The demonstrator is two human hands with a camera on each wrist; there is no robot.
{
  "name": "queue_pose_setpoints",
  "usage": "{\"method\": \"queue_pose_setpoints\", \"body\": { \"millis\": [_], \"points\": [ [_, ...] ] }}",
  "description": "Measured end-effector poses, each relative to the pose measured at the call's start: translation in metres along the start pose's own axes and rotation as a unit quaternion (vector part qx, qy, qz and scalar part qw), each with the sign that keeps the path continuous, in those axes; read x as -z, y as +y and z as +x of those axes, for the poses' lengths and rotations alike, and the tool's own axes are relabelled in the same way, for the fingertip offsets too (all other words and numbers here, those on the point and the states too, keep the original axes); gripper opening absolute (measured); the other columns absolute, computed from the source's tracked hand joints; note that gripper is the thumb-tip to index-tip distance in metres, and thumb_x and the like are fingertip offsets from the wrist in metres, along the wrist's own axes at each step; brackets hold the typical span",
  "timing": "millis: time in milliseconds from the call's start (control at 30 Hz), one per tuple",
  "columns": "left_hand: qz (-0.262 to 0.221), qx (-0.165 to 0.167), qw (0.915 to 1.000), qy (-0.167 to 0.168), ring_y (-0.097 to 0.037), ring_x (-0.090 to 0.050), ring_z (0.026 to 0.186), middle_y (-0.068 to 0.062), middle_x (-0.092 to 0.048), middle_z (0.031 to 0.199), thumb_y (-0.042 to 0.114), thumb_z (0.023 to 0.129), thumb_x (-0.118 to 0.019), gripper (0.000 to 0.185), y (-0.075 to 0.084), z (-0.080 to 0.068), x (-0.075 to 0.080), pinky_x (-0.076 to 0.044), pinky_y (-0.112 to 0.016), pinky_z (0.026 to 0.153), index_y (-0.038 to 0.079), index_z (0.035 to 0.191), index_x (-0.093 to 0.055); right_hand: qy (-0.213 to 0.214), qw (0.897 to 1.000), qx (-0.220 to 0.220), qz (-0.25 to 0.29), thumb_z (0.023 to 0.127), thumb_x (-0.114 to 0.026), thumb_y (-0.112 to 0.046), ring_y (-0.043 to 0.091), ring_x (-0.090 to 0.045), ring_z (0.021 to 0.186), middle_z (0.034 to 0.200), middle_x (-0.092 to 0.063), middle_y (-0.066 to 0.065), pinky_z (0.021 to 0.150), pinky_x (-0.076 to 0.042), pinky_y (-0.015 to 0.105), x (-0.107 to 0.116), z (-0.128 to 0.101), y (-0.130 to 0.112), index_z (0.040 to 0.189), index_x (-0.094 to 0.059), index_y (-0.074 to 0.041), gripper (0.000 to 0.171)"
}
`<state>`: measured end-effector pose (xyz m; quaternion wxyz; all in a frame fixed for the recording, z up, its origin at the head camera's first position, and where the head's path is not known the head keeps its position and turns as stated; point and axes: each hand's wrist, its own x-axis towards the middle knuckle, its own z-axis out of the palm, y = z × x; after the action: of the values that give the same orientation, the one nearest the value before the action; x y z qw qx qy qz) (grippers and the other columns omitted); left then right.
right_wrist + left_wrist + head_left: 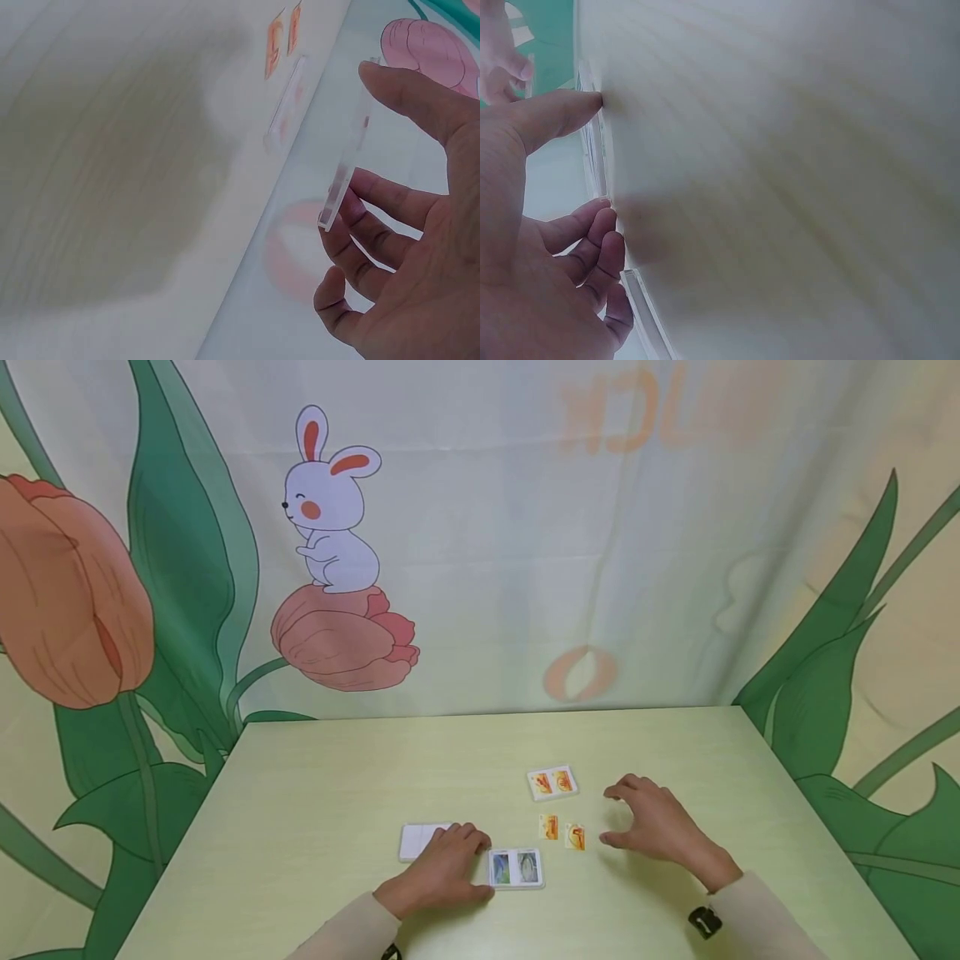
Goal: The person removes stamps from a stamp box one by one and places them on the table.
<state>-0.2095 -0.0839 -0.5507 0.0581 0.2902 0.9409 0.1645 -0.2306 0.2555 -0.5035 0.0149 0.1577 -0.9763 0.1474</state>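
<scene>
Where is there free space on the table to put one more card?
The table's far half and left part are bare, and so is the right side beyond the right hand. The near middle is crowded: white tray, left hand, blue-green card, two small orange cards, orange tray.

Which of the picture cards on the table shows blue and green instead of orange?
The card nearest the person, just right of the left hand. Its two pictures are blue and green; the other picture cards show orange.
</scene>
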Motion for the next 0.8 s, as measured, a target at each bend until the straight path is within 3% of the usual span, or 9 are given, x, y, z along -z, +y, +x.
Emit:
{"method": "queue_pose_setpoints", "body": {
  "millis": [367,800],
  "points": [
    [0.004,0.0,1.0,0.001,-0.014,-0.048,0.099,0.004,-0.057,0.108,0.047,0.076,-0.077,0.058,0.0,0.0,0.0,-0.038,-0.038,0.089,0.014,0.12,-0.058,-0.005,0.999,-0.032,0.0,0.072,-0.084,-0.043,0.029,-0.058,0.108,0.115,-0.062,0.008,0.087,-0.044,0.053,-0.005,-0.004,0.03,0.12,-0.065,-0.007,0.062],
    [0.001,-0.005,1.0,0.007,-0.013,-0.048,0.098,0.005,-0.056,0.106,0.047,0.076,-0.077,0.057,-0.002,0.0,-0.001,-0.037,-0.036,0.088,0.015,0.119,-0.058,-0.038,0.996,-0.076,0.003,0.072,-0.085,-0.041,0.032,-0.058,0.109,0.118,-0.062,0.012,0.089,-0.043,0.056,-0.014,-0.001,0.048,0.12,-0.066,-0.004,0.063]
  ]
}}
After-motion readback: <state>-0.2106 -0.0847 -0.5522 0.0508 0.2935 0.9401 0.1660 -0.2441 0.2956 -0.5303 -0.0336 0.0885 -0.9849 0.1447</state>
